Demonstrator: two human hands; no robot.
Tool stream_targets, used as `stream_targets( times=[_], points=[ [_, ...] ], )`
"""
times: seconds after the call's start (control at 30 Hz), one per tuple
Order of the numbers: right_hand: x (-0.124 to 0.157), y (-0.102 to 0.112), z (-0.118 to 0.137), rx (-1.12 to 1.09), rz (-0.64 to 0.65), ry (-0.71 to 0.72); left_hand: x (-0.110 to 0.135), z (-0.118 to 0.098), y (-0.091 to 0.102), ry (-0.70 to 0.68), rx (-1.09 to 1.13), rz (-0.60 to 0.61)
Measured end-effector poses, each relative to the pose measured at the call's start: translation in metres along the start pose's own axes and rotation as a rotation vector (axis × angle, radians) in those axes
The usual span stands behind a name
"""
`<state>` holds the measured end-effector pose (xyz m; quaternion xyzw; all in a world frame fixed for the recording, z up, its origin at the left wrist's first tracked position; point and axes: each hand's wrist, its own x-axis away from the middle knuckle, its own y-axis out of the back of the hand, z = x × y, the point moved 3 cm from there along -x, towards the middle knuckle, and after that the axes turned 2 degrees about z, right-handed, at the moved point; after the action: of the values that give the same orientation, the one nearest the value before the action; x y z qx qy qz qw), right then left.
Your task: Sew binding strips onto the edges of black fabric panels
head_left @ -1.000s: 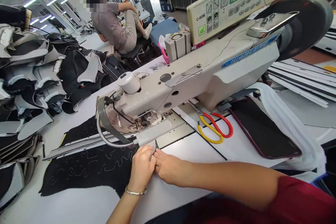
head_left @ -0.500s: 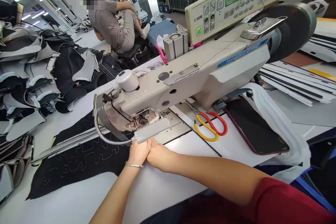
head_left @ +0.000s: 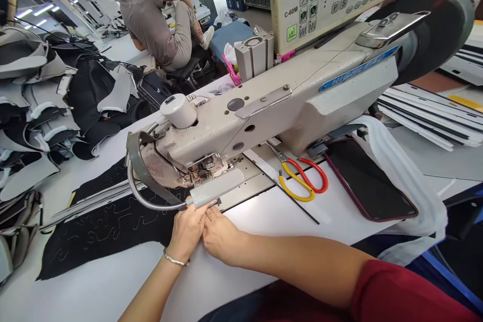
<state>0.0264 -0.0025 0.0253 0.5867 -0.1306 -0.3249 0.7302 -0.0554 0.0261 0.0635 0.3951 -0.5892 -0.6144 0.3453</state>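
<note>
A sewing machine (head_left: 264,115) stands in front of me, its head at the left above the bed plate (head_left: 251,188). Black fabric (head_left: 113,226) with wavy pale stitch lines lies flat to the left and runs under my left hand (head_left: 186,229), which wears a bracelet. That hand pinches the fabric's right end just below the grey lamp tube (head_left: 217,188). Touching it, my right hand (head_left: 221,236) has its fingers curled together at the same end. A small dark bit of fabric shows at the fingertips, and the undersides of both hands are hidden.
Scissors (head_left: 302,181) with red and yellow handles and a phone (head_left: 372,181) lie to the right. White strips (head_left: 422,115) are stacked behind. Across the table sits a person (head_left: 158,30), near piled grey and black pieces (head_left: 33,95). A control panel (head_left: 339,5) stands above.
Both hands have shifted slightly left and toward me, and their knuckles have bent more. A dark bit now shows at the fingertips. My view has also moved a little.
</note>
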Motion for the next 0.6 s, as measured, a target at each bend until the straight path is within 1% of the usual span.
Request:
stream_targets(
  times=[0.07,0.13,0.27,0.33,0.4,0.5,0.6],
  points=[
    [-0.002,0.003,-0.004,-0.002,-0.023,0.012,-0.001,0.001,-0.002,-0.063,0.013,-0.052],
    [-0.007,0.004,-0.008,-0.012,-0.019,0.012,-0.006,0.002,-0.003,-0.086,0.022,-0.051],
    [-0.019,0.003,-0.017,-0.094,0.072,-0.027,-0.018,0.007,-0.002,-0.078,-0.031,-0.044],
    [-0.025,0.001,-0.019,-0.133,0.104,-0.041,-0.022,0.012,-0.002,-0.082,-0.067,-0.023],
    [-0.031,-0.001,-0.021,-0.146,0.104,-0.051,-0.024,0.015,-0.002,-0.099,-0.061,0.014],
    [-0.038,-0.006,-0.023,-0.132,0.082,-0.082,-0.031,0.020,-0.004,-0.133,0.019,0.092],
    [-0.041,-0.009,-0.025,-0.119,0.053,-0.115,-0.040,0.023,-0.005,-0.105,0.080,0.137]
  ],
)
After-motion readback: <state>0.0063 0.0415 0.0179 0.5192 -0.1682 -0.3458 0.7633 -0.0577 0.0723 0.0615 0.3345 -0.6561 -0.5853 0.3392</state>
